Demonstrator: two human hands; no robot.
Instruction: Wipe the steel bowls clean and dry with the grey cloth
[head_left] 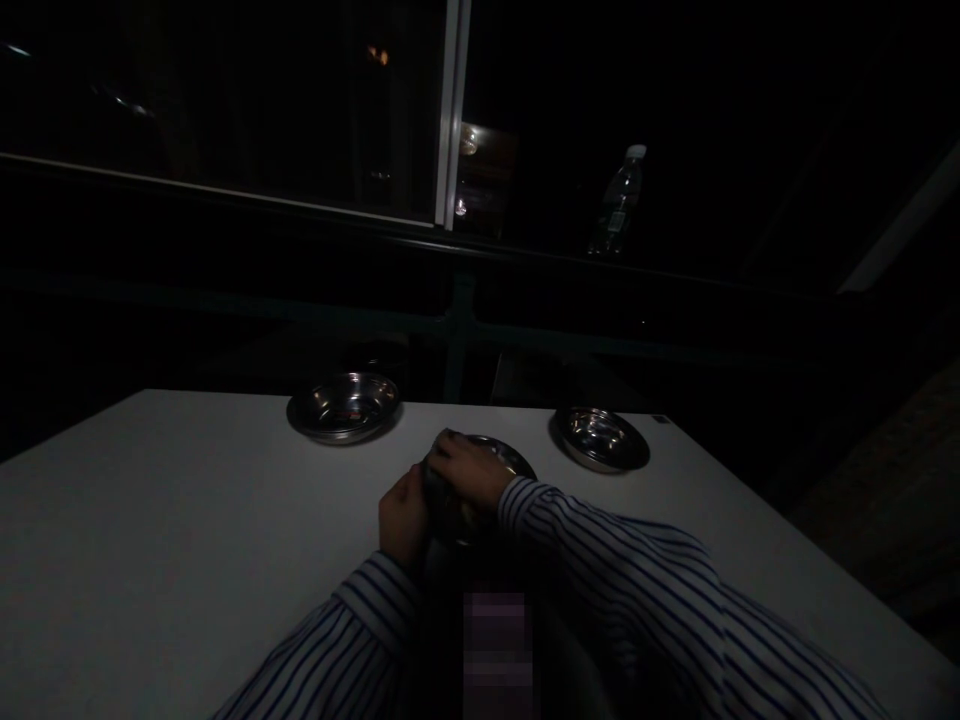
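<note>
In the head view, a shiny metal bowl (516,456) sits on the table in front of me, partly covered by my hands and sleeve. My left hand (403,515) is closed at the bowl's left side, with its fingers curled; what it grips is too dark to make out. Reaching across the bowl, my right hand (471,468) has its fingers bent and pressed together near the left hand. Between them lies something dark that I cannot name. A small yellowish-green bit (469,515) shows inside the bowl, below the right hand.
The white table (225,520) holds another metal bowl (345,408) at back left, with something reddish inside, and a third bowl (601,440) at back right. Beyond the table, a plastic bottle (621,200) stands on a dark ledge by a window frame (452,115). The room is very dim.
</note>
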